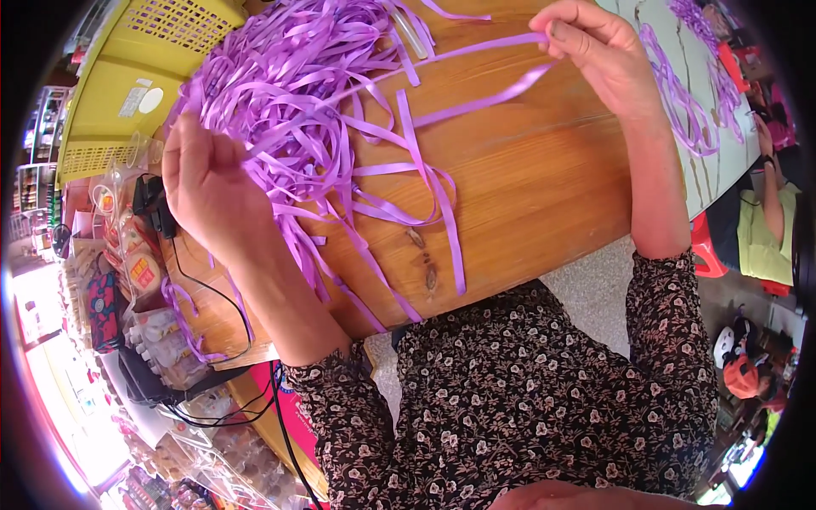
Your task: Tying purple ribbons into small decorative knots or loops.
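My right hand [599, 55] is raised over the far right of the wooden table [527, 170], pinching a purple ribbon [497, 42] between thumb and fingers. The ribbon runs left across the tabletop toward my left hand [204, 174], whose fingers are curled closed around purple ribbon at the pile's left edge. A second length [501, 95] hangs from the right hand and loops back to the pile. Beneath and between the hands lies a big tangled heap of purple ribbons [297, 85], with loose ends trailing to the table's near edge.
A yellow plastic basket [102, 106] stands at the far left. Black cords [212, 289] and bagged goods [157, 331] lie at the left edge. More purple ribbons [684, 110] rest on a white marbled table at right, where another person [769, 225] sits.
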`<state>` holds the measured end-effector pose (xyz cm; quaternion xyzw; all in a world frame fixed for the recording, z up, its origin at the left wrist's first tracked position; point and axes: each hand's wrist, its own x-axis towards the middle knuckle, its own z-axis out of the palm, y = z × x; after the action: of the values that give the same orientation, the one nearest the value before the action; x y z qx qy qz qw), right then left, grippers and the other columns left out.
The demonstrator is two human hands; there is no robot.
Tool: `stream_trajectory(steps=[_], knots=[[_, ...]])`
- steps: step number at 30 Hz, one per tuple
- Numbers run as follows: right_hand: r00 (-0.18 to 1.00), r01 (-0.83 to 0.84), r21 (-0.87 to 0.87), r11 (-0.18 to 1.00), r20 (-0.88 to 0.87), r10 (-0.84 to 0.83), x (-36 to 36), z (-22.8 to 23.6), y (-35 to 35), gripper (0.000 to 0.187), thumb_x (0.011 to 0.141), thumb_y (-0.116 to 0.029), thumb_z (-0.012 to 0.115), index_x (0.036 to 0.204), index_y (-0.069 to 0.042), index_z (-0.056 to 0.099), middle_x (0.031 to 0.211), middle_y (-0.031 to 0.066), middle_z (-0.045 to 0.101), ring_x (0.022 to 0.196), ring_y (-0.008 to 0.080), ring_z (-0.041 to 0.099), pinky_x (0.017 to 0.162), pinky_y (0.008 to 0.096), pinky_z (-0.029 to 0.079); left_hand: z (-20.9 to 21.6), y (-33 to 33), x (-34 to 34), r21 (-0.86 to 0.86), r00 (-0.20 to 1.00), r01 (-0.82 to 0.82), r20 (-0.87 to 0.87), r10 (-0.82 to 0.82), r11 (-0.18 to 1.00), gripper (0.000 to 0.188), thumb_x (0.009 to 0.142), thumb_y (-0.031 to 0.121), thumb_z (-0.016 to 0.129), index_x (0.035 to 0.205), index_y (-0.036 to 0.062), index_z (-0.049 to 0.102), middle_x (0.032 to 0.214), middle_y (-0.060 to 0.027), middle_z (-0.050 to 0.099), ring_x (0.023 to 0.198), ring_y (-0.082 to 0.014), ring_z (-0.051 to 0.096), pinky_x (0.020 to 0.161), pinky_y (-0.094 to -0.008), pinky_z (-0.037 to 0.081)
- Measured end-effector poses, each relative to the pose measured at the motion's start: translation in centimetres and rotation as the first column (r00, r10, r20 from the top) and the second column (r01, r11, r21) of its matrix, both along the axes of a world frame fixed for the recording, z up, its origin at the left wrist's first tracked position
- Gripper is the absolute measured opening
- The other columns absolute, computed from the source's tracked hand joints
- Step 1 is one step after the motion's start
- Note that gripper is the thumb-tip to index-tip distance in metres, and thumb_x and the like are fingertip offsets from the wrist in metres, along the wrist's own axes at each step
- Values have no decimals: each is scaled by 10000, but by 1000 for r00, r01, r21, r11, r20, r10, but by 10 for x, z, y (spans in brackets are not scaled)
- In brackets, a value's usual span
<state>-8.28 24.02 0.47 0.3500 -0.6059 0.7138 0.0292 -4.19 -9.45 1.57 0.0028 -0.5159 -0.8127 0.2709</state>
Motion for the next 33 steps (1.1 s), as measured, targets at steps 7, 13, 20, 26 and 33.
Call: stream_trajectory(steps=[7, 13, 20, 26, 33], knots=[[993, 117, 474, 873, -51, -105, 33, -11, -39, 137, 834, 17, 584, 959, -9, 634, 872, 8, 619, 779, 89, 592, 689, 210, 463, -21, 67, 1, -606, 954, -253, -287, 89, 754, 327, 858, 63, 622, 1163, -7, 528, 1140, -103, 536, 1025, -179, 528, 848, -288, 449], [977, 156, 386, 909, -195, -85, 42, 0, -43, 179, 816, 23, 617, 994, -1, 619, 847, 41, 611, 755, 109, 589, 636, 232, 462, -32, 110, 31, -309, 865, 501, 172, -471, 808, 168, 865, 98, 617, 1003, 2, 604, 829, -42, 579, 761, -111, 523, 664, -236, 434], [949, 314, 491, 813, -134, -285, 25, 4, -15, 116, 799, -4, 659, 913, 4, 640, 803, 7, 594, 743, 82, 542, 639, 201, 419, -22, 63, 12, -792, 997, -20, 29, 71, 610, 41, 793, 51, 659, 802, 16, 640, 684, -56, 557, 628, -169, 517, 587, -304, 407], [939, 311, 508, 803, -296, -177, 27, -4, -35, 128, 754, 8, 682, 870, -15, 634, 768, 31, 597, 674, 113, 538, 568, 245, 417, -21, 76, 15, -922, 956, -284, -293, 8, 263, 472, 687, -34, 602, 1150, -15, 514, 1184, -220, 474, 1084, -374, 462, 910, -435, 399], [706, 499, 367, 785, -698, -122, 39, -10, -57, 182, 683, -21, 733, 823, -20, 617, 733, 78, 584, 612, 221, 539, 525, 306, 431, -27, 104, 33, -70, 692, 656, 454, -561, 752, 233, 902, 65, 568, 1122, -9, 566, 966, -6, 591, 933, -78, 549, 813, -203, 445]])
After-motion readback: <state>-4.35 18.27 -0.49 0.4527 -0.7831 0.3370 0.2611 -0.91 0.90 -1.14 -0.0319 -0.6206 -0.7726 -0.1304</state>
